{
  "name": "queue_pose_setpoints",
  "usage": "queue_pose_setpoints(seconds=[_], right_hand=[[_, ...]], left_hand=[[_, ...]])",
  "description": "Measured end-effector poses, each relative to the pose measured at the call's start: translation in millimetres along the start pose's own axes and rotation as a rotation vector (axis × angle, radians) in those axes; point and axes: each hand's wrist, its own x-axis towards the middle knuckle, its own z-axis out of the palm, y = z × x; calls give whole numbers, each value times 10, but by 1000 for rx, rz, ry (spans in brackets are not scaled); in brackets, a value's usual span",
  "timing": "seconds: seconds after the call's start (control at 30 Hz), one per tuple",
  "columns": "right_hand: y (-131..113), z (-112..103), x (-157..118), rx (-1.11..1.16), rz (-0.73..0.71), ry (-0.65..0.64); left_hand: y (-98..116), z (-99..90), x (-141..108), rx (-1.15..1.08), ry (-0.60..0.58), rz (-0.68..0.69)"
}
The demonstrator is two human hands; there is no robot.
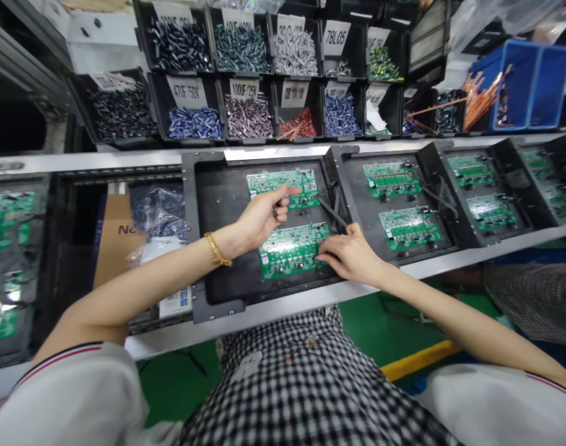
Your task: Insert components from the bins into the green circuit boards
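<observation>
Two green circuit boards lie one behind the other in a black tray (227, 235). My left hand (264, 214) is over the far board (269, 181), its index finger stretched to the right and the other fingers curled in. Small dark parts (275, 212) show between those curled fingers; their kind is too small to tell. At the right end of the near board (287, 251), my right hand (352, 254) has its fingertips pressed together close to the board's surface. Whatever is in that pinch is hidden. Dark strap-like arms (335, 207) of the tray stand just behind my right hand.
Black bins of sorted components (248, 114) line the back, with a blue bin (519, 87) at the right. More trays with green boards (410, 226) continue along the rail on both sides. A cardboard box (113, 238) and plastic bag (157, 207) lie left.
</observation>
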Motion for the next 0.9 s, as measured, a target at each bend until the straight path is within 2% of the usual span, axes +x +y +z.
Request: queue_pose_setpoints(seconds=[0.2,0.4,0.5,0.57,0.7,0.8,0.9], right_hand=[[15,-13,-9,-57,-50,-10],[-22,76,-45,-235,-137,65],[-38,36,-40,-192,-128,87],[-44,-56,-7,-51,-51,151],[-73,-263,129,192,155,422],[-122,-323,228,203,176,533],[-169,-330,249,144,171,563]], left_hand=[[-109,27,-49,90,15,-53],[-190,16,-93,203,76,-47],[-215,28,-106,191,71,-65],[-224,53,-111,153,75,-109],[-243,113,-104,92,76,-173],[-273,149,-99,63,26,-177],[-302,188,-125,55,-3,-181]])
